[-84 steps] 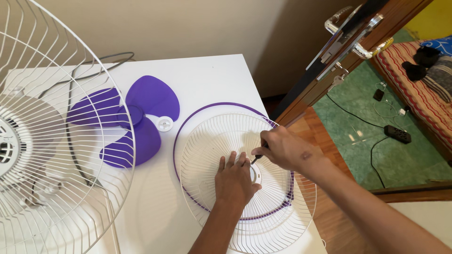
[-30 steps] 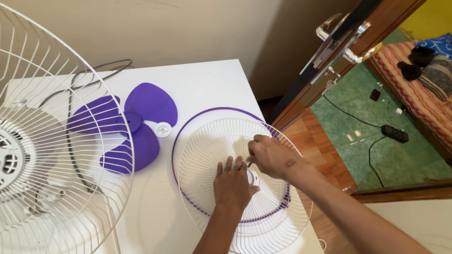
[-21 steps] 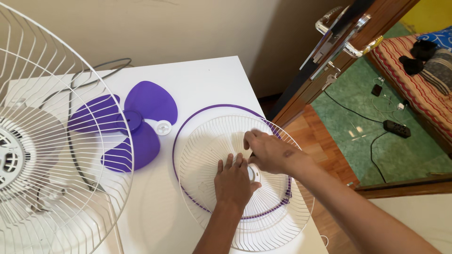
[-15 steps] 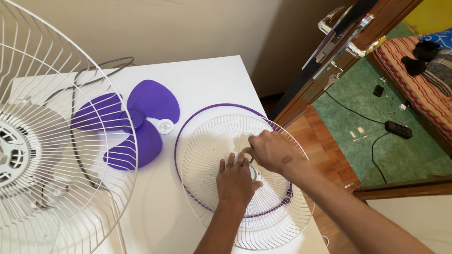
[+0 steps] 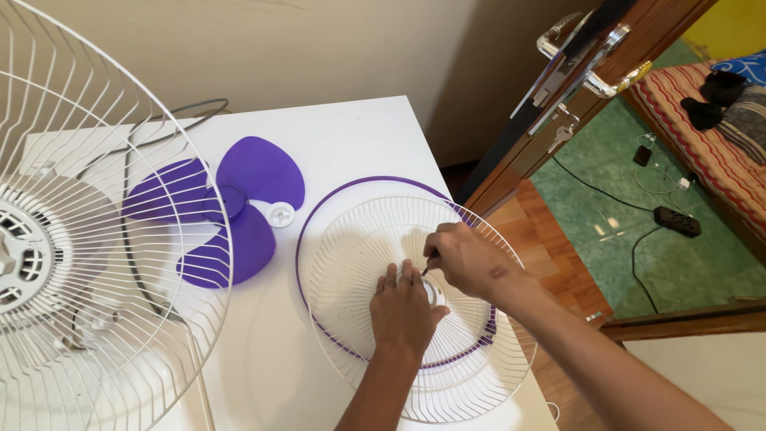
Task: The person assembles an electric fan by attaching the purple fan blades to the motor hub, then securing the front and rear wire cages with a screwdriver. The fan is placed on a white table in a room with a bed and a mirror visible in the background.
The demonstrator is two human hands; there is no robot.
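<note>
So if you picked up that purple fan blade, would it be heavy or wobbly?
Probably light: the purple fan blade looks like thin plastic. Its three wide petals would likely flex a little. Lying flat on the white table, it seems unlikely to roll, though it might slide easily when pushed.

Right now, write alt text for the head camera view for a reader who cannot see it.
The left hand presses flat on the centre of a white wire fan guard lying on a white table, while the right hand holds a thin dark tool at its hub. A purple fan blade lies to the left.
</note>
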